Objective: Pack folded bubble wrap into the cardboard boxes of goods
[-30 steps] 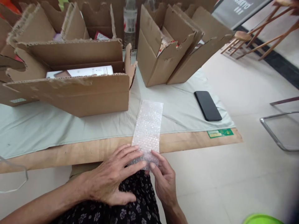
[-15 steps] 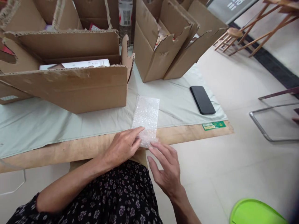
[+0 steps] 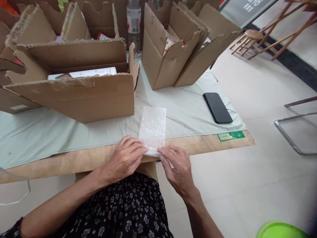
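Note:
A clear strip of bubble wrap (image 3: 153,127) lies flat on the table, its near end folded over at the wooden edge. My left hand (image 3: 128,153) pinches the left corner of that fold, fingers bent and close together. On the right corner, my right hand (image 3: 176,163) has its fingertips and thumb closed on the plastic. Both hands sit level with each other, a short gap of folded wrap between them. Whether anything lies inside the fold cannot be seen.
Beyond the wrap stands a long cardboard box (image 3: 99,96) with a white carton (image 3: 99,71) inside. Further boxes (image 3: 170,62) stand to the right, near a plastic bottle (image 3: 134,24). A black phone (image 3: 218,107) lies on the pale cloth (image 3: 183,109). A green tub (image 3: 279,229) is on the floor.
My right hand has closed onto the right corner of the bubble wrap. My left hand has drawn its outstretched finger back and now grips the left corner. The view has shifted slightly.

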